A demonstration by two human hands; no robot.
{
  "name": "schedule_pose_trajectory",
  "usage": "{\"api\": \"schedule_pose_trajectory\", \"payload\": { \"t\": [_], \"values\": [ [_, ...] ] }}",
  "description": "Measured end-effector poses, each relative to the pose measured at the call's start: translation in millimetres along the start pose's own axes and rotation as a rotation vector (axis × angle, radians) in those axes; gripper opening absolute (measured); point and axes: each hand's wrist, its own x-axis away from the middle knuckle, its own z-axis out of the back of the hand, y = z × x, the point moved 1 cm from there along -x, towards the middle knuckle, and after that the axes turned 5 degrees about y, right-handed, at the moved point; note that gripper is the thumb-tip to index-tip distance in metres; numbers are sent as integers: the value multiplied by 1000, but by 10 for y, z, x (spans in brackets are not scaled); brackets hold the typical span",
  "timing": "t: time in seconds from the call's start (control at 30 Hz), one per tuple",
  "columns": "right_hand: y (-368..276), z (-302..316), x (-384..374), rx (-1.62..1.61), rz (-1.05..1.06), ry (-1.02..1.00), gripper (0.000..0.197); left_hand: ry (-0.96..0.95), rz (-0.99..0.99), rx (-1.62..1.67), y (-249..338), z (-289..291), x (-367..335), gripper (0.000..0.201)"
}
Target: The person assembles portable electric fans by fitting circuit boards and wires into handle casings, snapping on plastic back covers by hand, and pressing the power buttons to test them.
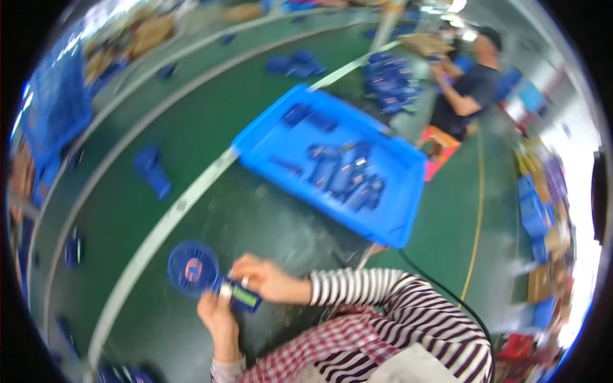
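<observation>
In front of me is a blue handle-shaped part (248, 297) with a light green strip along it. My left hand (218, 314) pinches its left end from below, close to a small white piece. From above and the right, my right hand (265, 278) is closed on the same part, fingertips curled over its upper edge. A round, translucent blue piece (193, 283) with a pinkish centre lies just left of the fingers. Whether it is joined to the handle-shaped part I cannot tell, as blur and fingers cover the meeting place.
A blue bin (397, 237) holding several dark blue parts stands beyond my hands. A white strip (167, 223) divides the bench from a green belt, where a blue part (152, 170) lies. Another person (474, 89) works at the far right near a blue pile (391, 83).
</observation>
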Motion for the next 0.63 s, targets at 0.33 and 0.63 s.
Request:
{"api": "schedule_pose_trajectory", "payload": {
  "t": [0.33,0.63],
  "values": [
    [-418,-24,121,468,341,-133,33,-53,98,191,186,-2,32,27],
    [-301,106,142,658,559,-352,41,-108,148,148,127,119,36,32]
  ]
}}
